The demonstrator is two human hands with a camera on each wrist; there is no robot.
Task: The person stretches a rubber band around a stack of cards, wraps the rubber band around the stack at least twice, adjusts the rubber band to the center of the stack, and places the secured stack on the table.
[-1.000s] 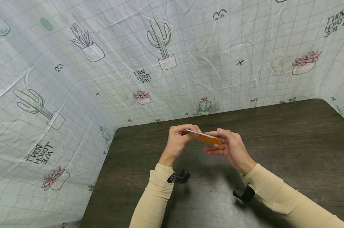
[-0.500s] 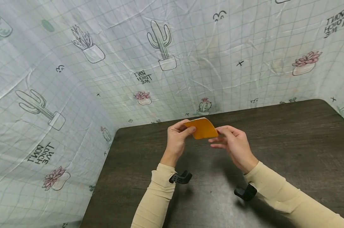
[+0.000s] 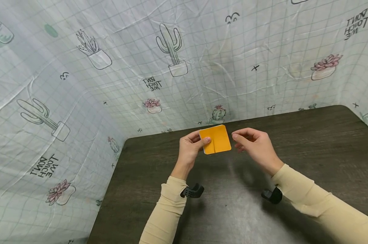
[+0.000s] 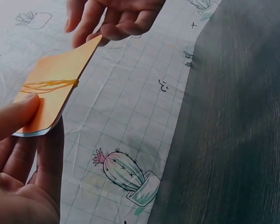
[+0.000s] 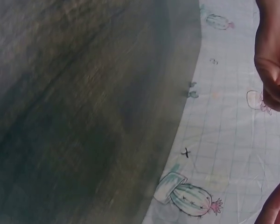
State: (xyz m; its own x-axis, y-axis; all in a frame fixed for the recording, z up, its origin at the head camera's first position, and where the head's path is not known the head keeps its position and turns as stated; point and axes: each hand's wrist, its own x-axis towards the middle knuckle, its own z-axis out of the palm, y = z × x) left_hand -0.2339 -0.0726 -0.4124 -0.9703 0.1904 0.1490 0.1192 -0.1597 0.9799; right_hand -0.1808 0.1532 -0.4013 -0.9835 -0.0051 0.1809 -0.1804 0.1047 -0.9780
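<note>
A small square orange pad or stack of cards [image 3: 222, 139] is held up above the table by my left hand [image 3: 188, 149]. The thumb lies on its orange face and the fingers are behind it. In the left wrist view, a yellow rubber band [image 4: 49, 86] runs around the middle of the stack, and a pale layer shows along its lower edge. My right hand [image 3: 252, 144] is just right of the stack, apart from it, with loosely bent fingers and nothing visible in them. The right wrist view shows only part of both hands and a sliver of orange edge.
A dark wood-grain table [image 3: 147, 176] lies under the hands. Behind it and at the sides hangs a white gridded curtain [image 3: 202, 51] with cactus drawings. Each beige sleeve carries a black wrist strap [image 3: 193, 190].
The orange stack has turned from nearly edge-on to face the head camera. My right hand has let go of its right side and moved slightly right; my left hand keeps its grip.
</note>
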